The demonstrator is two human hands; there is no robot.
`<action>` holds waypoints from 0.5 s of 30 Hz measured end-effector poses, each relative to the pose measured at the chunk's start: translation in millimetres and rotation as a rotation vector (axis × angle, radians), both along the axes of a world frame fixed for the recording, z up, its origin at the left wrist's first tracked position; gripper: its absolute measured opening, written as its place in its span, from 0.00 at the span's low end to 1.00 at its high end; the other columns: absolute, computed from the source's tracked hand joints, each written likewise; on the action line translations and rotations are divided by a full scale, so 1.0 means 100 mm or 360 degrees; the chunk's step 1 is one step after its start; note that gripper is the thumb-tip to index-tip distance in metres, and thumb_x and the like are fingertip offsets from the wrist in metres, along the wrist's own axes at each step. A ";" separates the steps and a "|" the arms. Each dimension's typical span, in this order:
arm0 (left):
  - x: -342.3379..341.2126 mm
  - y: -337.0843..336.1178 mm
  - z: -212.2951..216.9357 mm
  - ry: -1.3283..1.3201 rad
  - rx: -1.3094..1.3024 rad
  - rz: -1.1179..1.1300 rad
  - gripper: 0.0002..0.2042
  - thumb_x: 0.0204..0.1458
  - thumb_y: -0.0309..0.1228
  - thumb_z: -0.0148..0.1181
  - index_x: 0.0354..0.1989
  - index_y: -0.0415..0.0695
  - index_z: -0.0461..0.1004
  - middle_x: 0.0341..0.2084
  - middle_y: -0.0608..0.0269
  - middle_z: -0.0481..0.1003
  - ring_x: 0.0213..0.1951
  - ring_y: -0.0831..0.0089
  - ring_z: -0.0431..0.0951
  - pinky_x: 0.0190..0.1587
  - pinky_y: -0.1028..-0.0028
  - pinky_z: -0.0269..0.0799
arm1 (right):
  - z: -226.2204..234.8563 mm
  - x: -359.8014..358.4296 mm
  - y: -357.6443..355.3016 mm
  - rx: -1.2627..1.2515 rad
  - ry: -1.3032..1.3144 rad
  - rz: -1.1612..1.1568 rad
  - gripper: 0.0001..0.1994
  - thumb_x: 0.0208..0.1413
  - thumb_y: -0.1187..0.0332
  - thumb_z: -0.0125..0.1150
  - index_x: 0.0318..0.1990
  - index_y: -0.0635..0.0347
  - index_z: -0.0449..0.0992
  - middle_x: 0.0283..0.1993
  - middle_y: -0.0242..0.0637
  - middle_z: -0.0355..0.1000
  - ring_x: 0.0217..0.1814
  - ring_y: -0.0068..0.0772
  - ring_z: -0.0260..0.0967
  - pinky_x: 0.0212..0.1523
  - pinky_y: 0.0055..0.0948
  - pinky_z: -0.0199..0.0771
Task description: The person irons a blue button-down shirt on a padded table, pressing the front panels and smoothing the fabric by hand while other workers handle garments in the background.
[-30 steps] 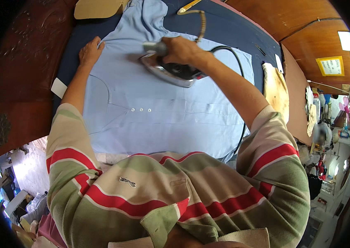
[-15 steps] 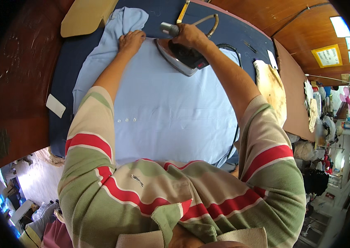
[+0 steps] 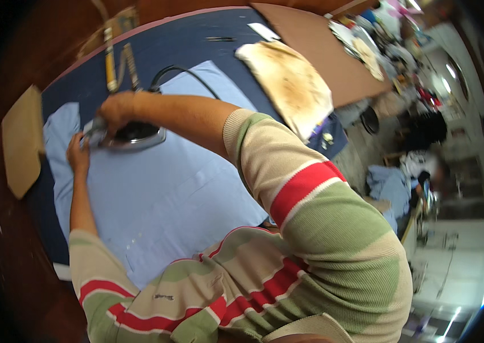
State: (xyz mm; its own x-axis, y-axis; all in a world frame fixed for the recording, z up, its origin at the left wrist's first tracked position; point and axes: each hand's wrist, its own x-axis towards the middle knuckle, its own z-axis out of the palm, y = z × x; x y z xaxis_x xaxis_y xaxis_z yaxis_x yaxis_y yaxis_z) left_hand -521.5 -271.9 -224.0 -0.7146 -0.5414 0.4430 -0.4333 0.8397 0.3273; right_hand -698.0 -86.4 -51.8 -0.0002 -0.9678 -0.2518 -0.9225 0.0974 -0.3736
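You have only two label-like things in view: a small white rectangular tag (image 3: 264, 31) lying on the dark blue ironing pad (image 3: 196, 46) at the far edge, and a tiny dark embroidered logo (image 3: 164, 296) on your striped shirt.

The right hand (image 3: 117, 108) grips the handle of a metal-soled clothes iron (image 3: 133, 136) resting on a pale blue shirt (image 3: 162, 194), spread flat on the dark-blue padded bench (image 3: 196, 48). The left hand (image 3: 77, 154) presses the shirt just beside the iron.
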 end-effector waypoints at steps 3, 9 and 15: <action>-0.01 -0.07 -0.07 -0.0131 0.0193 0.0039 0.10 0.52 0.38 0.52 0.39 0.48 0.72 0.41 0.66 0.73 0.45 0.64 0.71 0.45 0.65 0.64 | 0.00 0.07 0.53 0.0065 0.0035 0.0242 0.25 0.36 0.54 0.63 0.44 0.56 0.74 0.40 0.46 0.74 0.44 0.47 0.71 0.44 0.41 0.70; 0.00 -0.16 -0.11 -0.0265 0.0242 0.0108 0.11 0.52 0.40 0.51 0.41 0.51 0.71 0.42 0.69 0.72 0.47 0.66 0.71 0.46 0.63 0.64 | -0.06 -0.31 1.44 0.0207 -0.0039 -0.0160 0.24 0.37 0.57 0.62 0.45 0.54 0.73 0.38 0.44 0.74 0.42 0.46 0.72 0.42 0.41 0.71; -0.01 0.17 0.15 -0.0276 -0.0030 0.0325 0.18 0.51 0.41 0.52 0.52 0.59 0.66 0.51 0.73 0.69 0.54 0.70 0.66 0.54 0.52 0.51 | -0.20 -0.87 1.61 -0.0242 0.0156 -0.0727 0.21 0.36 0.58 0.62 0.41 0.54 0.73 0.34 0.45 0.74 0.38 0.44 0.73 0.38 0.38 0.72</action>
State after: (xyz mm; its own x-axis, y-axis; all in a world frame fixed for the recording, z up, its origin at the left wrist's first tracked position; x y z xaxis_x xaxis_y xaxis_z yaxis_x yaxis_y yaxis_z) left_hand -522.1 -254.6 -209.0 -0.6574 -0.6750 0.3349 -0.6426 0.7343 0.2188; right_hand -784.6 74.6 -72.2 -0.4501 -0.8889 -0.0851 -0.8296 0.4515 -0.3285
